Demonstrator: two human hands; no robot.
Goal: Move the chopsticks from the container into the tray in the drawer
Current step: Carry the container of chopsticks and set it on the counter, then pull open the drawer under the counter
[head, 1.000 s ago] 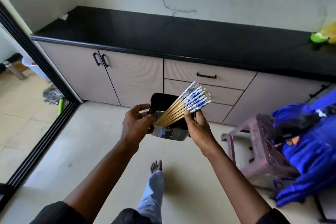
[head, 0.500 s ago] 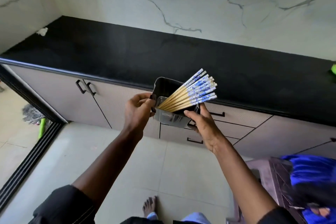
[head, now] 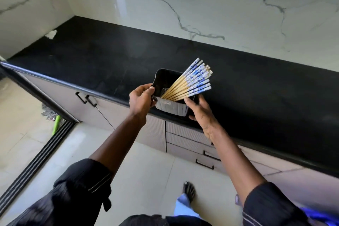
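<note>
A black rectangular container [head: 167, 106] sits at the front edge of the black countertop [head: 110, 57]. Several wooden chopsticks [head: 190, 80] with blue-and-white patterned ends fan out of it toward the upper right. My left hand [head: 141, 100] grips the container's left rim. My right hand [head: 200, 110] rests against its right side, fingers spread along the wall. The drawers [head: 185, 137] below the counter are closed; no tray is in view.
A marble wall [head: 183, 5] rises behind the counter. Cabinet doors with black handles [head: 86, 98] are at the left. A sliding-door track [head: 36, 163] runs along the floor at left. A white scrap [head: 51, 34] lies on the counter's far left.
Both hands carried the container with the chopsticks up from floor level and forward onto the counter's front edge. The view tilted up toward the counter and wall.
</note>
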